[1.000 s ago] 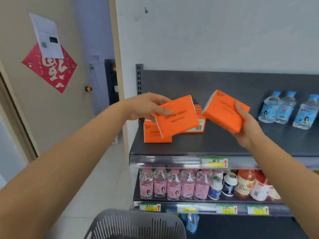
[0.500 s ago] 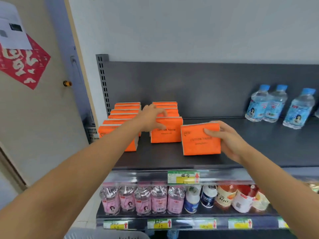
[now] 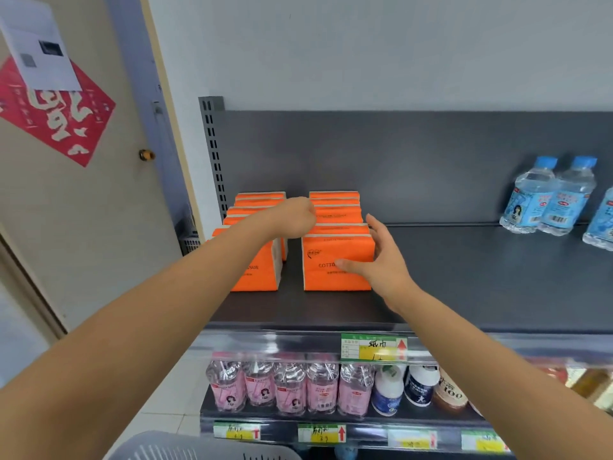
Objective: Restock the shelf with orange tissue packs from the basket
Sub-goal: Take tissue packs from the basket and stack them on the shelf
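Observation:
Two rows of orange tissue packs stand upright on the dark grey shelf. The left row's front pack is partly hidden by my left forearm. My left hand hovers over the gap between the rows with fingers curled and holds nothing. The right row's front pack faces me. My right hand is spread against it, thumb on its front face and fingers along its right side. The grey basket shows only its rim at the bottom edge.
Water bottles stand at the shelf's right end, with bare shelf between them and the packs. Pink bottles and other drinks fill the lower shelf. A door with a red paper is at the left.
Both packs now stand at the fronts of the two rows. The right pack slid left against its row. My left hand has let go and lifted; my right hand has loosened to a flat touch.

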